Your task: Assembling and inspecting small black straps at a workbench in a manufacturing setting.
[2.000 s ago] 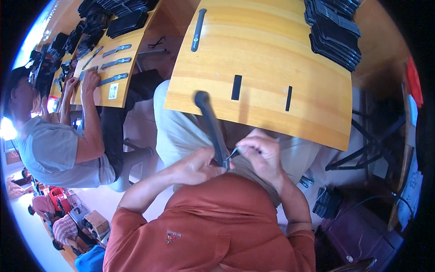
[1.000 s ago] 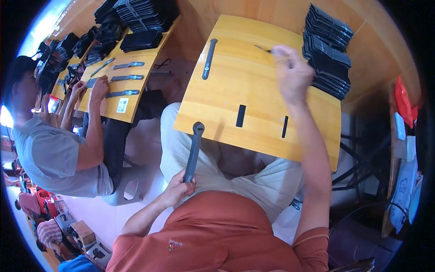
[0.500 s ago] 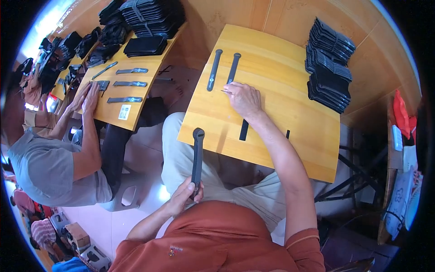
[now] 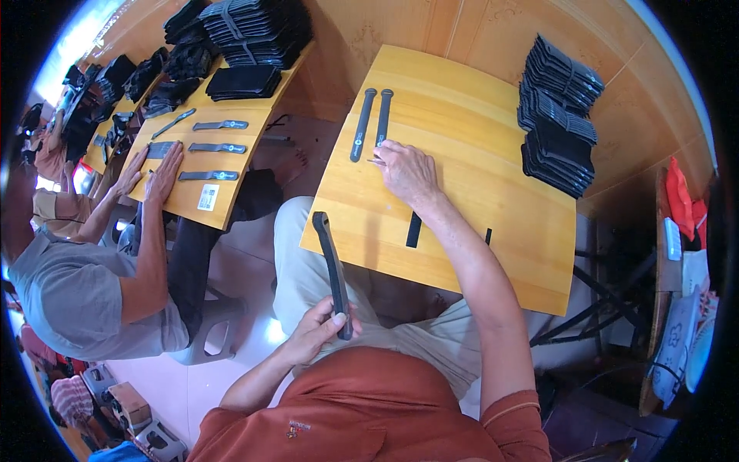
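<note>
Low in front of my body, my left hand [image 4: 317, 329] is closed round the lower end of a bundle of dark grey straps [image 4: 329, 254], which stands up and tilts left. Over the table, my right hand [image 4: 408, 173] has its fingers pinched together at the near end of one grey strap [image 4: 383, 112]. A thin shiny sliver pokes out from those fingers, too small to name. Beside that strap, nearly parallel, lies a second grey strap [image 4: 362, 127] with a pale mark. Two black strips [image 4: 413, 229] [image 4: 488, 236] lie near the table's front edge.
My yellow wooden table [image 4: 493, 165] has stacked black straps [image 4: 560, 146] at its far right. On the left, a person in grey lays both hands over straps on another table [image 4: 212, 196], where bundled black goods [image 4: 254, 31] are piled. Red cloth [image 4: 681, 200] hangs at right.
My right hand has moved left, and the strap under it now lies closer to the other one. The bundle in my left hand has tipped left. The neighbour's hands have spread apart.
</note>
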